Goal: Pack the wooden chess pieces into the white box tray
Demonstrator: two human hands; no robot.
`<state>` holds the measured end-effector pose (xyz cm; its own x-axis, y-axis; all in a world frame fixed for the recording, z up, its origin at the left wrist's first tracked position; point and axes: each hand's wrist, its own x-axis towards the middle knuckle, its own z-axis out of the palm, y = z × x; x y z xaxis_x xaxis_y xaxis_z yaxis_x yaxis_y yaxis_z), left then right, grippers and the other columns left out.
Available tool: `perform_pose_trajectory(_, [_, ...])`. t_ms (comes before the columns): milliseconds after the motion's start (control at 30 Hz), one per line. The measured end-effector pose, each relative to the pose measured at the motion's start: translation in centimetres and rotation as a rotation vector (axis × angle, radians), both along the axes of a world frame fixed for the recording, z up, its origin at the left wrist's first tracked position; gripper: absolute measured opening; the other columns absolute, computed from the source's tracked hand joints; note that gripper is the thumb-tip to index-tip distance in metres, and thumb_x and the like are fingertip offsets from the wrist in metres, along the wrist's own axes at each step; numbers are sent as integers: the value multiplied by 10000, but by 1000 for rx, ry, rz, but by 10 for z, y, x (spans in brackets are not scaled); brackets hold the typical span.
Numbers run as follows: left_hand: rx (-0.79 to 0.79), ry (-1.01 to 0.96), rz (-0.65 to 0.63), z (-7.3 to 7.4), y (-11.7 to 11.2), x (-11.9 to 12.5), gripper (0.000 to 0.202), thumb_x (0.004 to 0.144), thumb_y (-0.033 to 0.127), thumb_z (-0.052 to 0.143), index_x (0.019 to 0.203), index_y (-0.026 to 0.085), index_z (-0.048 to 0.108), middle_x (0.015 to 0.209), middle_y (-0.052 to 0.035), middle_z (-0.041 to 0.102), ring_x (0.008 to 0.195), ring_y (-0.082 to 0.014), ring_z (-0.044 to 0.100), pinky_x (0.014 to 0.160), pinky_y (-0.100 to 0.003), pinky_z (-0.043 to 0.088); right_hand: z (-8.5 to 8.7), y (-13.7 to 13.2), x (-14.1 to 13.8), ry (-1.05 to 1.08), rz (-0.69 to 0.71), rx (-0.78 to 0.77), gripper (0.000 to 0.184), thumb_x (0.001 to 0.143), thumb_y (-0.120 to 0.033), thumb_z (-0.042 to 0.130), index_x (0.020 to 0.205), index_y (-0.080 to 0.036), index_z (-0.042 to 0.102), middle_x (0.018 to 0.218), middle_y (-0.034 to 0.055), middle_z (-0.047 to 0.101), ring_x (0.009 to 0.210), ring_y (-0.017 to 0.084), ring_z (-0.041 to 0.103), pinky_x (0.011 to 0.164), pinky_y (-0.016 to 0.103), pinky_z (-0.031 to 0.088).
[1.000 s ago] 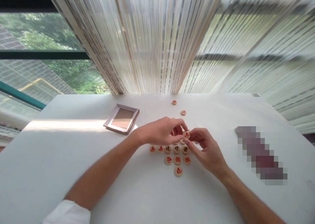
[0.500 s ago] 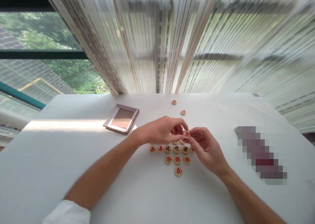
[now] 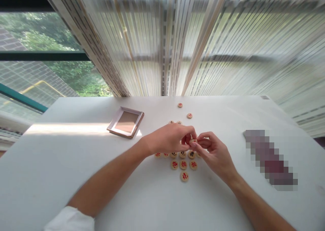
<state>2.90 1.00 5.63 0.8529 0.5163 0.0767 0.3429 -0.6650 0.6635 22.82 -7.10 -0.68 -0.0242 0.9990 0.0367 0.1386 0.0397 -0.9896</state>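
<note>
Between my two hands is a round wooden Chinese chess piece point(image 3: 192, 141), its face largely covered by fingers. My left hand point(image 3: 175, 138) pinches it from the left, thumb and fingers closed. From the right, my right hand point(image 3: 214, 153) grips the same piece with its thumb and fingertips. Below them a row of pieces runs across, among them a black-marked piece point(image 3: 182, 154). Nearer me lie three red-marked pieces, the middle one point(image 3: 183, 164) among them, and a single red piece point(image 3: 184, 176). Behind my left hand two pieces point(image 3: 172, 122) peek out; my hands hide part of the layout.
Two loose red pieces lie farther back, one point(image 3: 189, 116) nearer than the other point(image 3: 180, 105). A shallow open box point(image 3: 125, 122) rests at the left on the white table point(image 3: 122, 197). A pixelated object point(image 3: 270, 160) lies at the right. Blinds point(image 3: 152, 48) hang behind the table.
My left hand has shifted slightly right and toward me, over the row. The held piece has tilted, so its red character no longer shows in full. Two pieces behind the hand have come into view.
</note>
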Motion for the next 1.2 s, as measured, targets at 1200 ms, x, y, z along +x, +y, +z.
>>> perform_pose_trajectory(1200, [-106, 8, -3, 7, 8, -12, 226, 933, 289, 664, 1137, 196, 635, 890, -23, 730, 797, -157, 685, 711, -256, 503, -2, -1, -3, -51, 74, 205, 173, 961, -300, 679, 1101, -269, 584, 1013, 30, 675, 878, 182, 717, 807, 330, 612])
